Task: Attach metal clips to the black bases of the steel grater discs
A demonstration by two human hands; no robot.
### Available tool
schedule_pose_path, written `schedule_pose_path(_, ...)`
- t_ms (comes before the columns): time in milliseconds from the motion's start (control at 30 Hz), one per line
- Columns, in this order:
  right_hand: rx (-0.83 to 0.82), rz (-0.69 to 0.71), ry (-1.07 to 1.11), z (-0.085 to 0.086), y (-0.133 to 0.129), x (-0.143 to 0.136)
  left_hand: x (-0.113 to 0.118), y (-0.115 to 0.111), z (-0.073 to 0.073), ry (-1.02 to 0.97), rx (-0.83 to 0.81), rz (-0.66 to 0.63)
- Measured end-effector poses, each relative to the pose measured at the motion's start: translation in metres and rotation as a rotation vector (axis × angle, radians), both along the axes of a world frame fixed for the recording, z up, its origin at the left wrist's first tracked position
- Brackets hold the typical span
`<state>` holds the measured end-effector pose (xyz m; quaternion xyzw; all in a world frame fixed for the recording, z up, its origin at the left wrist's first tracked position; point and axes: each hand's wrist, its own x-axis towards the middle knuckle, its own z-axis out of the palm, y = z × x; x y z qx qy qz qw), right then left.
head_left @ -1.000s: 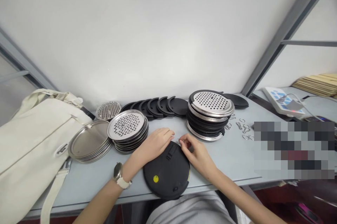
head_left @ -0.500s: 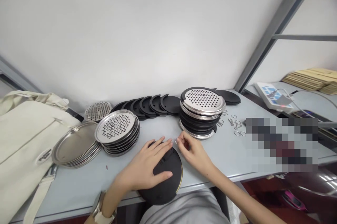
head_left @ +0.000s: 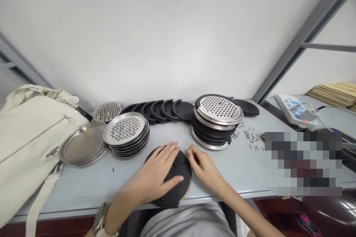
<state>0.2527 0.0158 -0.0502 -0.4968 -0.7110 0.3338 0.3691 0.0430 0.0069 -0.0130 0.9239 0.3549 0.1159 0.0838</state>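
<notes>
A black round disc (head_left: 178, 188) with a yellowish edge lies near the table's front edge. Spread flat on top of it is my left hand (head_left: 155, 175), fingers apart. My right hand (head_left: 201, 164) is pinched at the disc's upper right rim; what its fingertips hold is too small to make out now. Behind it stands a stack of black discs and metal plates with a perforated plate (head_left: 219, 109) on top. Left of the disc is a stack of metal grater plates (head_left: 125, 128).
Plain metal plates (head_left: 83, 144) and a cream bag (head_left: 30, 133) are at the left. Overlapping black discs (head_left: 182, 111) line the wall. Small metal rings (head_left: 253, 147) and clips lie at the right, near a blurred patch. Wooden boards (head_left: 333, 94) sit farther right.
The view has shifted slightly. My right hand has come up against the disc's rim, and the small ring seen at its fingertips is no longer visible. The disc has turned a little under my left hand.
</notes>
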Motion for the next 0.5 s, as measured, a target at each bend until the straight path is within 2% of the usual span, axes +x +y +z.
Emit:
schedule_pose_path(100,0.013,0.018,-0.047,0.003,-0.002,0.000,-0.010,-0.019,-0.007,-0.006,-0.007,-0.011)
schedule_pose_path(200,0.022,0.019,-0.076,0.004,-0.003,0.000,-0.021,-0.027,-0.014,-0.012,-0.005,0.002)
schedule_pose_path(500,0.050,0.020,-0.193,0.001,-0.004,-0.003,-0.029,-0.017,-0.017,-0.043,-0.018,-0.045)
